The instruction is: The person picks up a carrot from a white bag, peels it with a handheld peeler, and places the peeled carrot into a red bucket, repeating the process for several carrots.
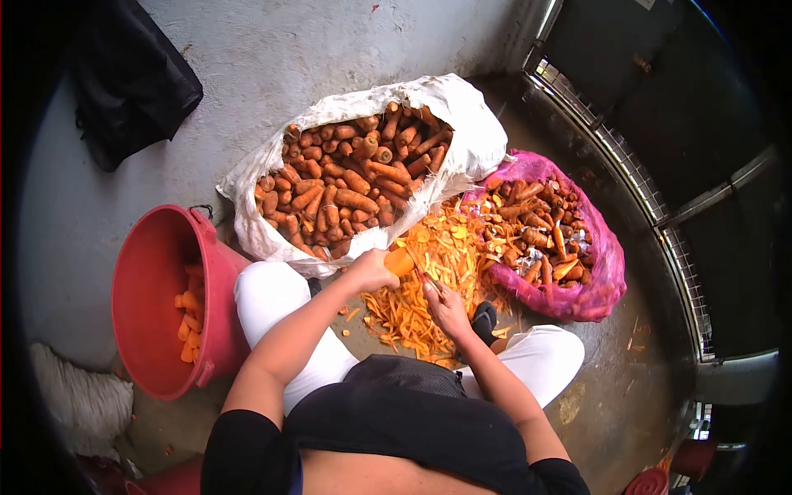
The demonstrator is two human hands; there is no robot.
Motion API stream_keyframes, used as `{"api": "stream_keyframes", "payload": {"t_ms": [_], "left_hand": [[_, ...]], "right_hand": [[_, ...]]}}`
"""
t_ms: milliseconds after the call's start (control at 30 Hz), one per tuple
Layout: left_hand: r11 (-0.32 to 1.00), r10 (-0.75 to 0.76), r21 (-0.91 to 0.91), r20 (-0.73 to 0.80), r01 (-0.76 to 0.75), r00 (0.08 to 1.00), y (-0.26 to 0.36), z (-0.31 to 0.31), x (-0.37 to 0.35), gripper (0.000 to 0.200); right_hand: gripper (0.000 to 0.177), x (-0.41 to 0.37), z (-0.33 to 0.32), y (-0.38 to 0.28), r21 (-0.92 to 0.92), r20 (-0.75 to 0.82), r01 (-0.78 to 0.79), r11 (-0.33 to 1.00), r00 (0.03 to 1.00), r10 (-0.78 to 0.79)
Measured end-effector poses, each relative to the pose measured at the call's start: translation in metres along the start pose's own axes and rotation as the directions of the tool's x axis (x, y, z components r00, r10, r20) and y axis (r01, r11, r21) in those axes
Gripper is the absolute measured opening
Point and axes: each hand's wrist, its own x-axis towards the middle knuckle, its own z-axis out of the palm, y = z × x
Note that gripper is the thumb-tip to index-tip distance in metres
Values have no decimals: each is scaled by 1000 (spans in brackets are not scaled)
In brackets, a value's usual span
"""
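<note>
My left hand (371,271) is closed round a peeled orange carrot (399,262) above the pile of peelings. Close to its right, my right hand (445,310) grips a thin tool (422,275), too small to make out clearly, its tip beside the carrot. Beneath both hands, orange peelings (412,322) are heaped on the floor between my legs. A white sack (474,124) full of unpeeled carrots (355,181) lies open beyond my hands. The pink mesh sack (609,247) to the right holds carrot pieces and scraps.
At the left stands a red bucket (148,247) with peeled carrots (190,318) inside. A black cloth (136,82) hangs on the wall at the upper left. A whitish sack (82,400) lies at the lower left. Dark panels with a metal grille (627,157) run along the right.
</note>
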Motion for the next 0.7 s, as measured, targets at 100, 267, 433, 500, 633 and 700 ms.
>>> {"api": "stream_keyframes", "payload": {"t_ms": [100,267,433,500,633,700], "left_hand": [[984,5,-180,98,13,995,1,-3,-1,25],[924,51,-380,219,37,974,3,-4,-5,17],[902,26,-413,347,128,937,12,-13,-13,25],[906,24,-401,369,136,929,13,-16,-15,25],[897,23,-413,396,156,918,17,-19,-22,23],[881,28,-440,416,175,909,20,-21,-27,21]], "right_hand": [[33,-1,-1,-5,-3,4,14,1000,1000,-14],[31,-3,-6,-8,4,33,0,1000,999,0],[31,-12,-15,-25,-15,64,77,997,995,-76],[29,-16,-17,-31,-3,54,165,986,985,-165],[28,-14,-18,-18,-68,75,113,991,991,-108],[28,-15,-18,-24,-6,82,90,996,993,-89]]}}
